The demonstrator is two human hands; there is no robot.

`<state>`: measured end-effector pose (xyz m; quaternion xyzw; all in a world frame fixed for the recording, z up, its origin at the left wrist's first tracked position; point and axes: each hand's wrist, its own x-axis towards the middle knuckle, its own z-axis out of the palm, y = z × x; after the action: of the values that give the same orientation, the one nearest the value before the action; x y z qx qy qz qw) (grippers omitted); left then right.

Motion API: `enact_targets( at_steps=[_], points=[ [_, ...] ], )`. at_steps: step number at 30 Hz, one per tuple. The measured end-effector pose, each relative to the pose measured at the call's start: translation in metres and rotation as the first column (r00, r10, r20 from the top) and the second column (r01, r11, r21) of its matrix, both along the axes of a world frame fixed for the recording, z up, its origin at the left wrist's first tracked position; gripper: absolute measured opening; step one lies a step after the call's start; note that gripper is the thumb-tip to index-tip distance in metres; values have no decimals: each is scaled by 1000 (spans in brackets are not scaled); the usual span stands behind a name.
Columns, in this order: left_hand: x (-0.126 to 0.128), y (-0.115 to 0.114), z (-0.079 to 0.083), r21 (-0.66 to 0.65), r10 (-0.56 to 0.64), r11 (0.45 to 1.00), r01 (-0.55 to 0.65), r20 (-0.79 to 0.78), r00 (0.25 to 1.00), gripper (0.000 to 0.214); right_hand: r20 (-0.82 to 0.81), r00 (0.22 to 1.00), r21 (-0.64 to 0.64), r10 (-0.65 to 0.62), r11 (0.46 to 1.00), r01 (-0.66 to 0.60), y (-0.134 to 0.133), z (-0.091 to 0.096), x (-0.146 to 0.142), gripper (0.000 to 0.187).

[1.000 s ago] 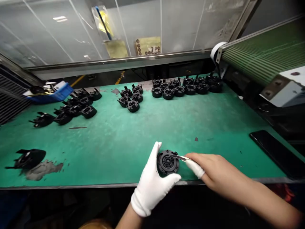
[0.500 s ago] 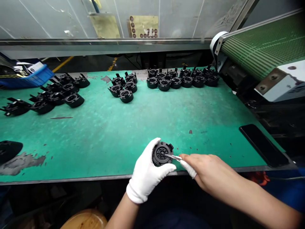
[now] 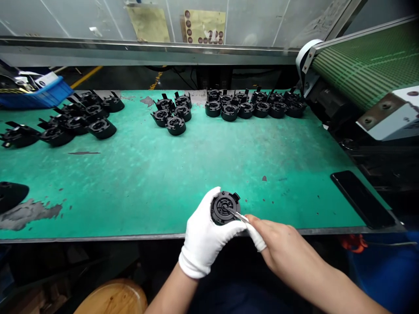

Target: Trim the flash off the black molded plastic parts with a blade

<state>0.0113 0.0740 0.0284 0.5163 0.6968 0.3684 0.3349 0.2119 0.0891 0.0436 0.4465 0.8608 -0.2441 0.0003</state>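
Observation:
In a white glove, my left hand (image 3: 204, 233) is closed around a round black plastic part (image 3: 225, 208). Its ringed, recessed face is turned up, just over the table's near edge. My right hand (image 3: 273, 242), bare apart from a white cover on the thumb, pinches a slim pointed metal tool (image 3: 238, 215). The tool's tip reaches into the middle of the black part's face, at a slant. My gloved left thumb lies close beside the tool. Whether the tool is a blade or tweezers I cannot tell.
Rows of similar black parts (image 3: 229, 112) stand along the far side of the green table (image 3: 147, 187), with more at left (image 3: 102, 128). A phone (image 3: 362, 198) lies at right, below a green conveyor belt (image 3: 369, 61). A blue bin (image 3: 39, 97) is at far left; a wooden stool (image 3: 113, 298) is below.
The view has shifted slightly. My right hand has come a little closer to my left thumb, and the tool's tip stays in the middle of the black part.

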Motion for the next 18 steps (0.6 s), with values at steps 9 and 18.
enact_targets(
  at_steps=[9, 18],
  points=[
    [6, -6, -11, 110, 23, 994, -15, -69, 997, 81, -253, 965, -111, -73, 993, 46, 13, 10, 9, 42],
    [11, -12, -17, 231, 5, 973, 9, -61, 998, 74, 17, 1000, 110, 15, 994, -17, 33, 5, 13, 43]
  ],
)
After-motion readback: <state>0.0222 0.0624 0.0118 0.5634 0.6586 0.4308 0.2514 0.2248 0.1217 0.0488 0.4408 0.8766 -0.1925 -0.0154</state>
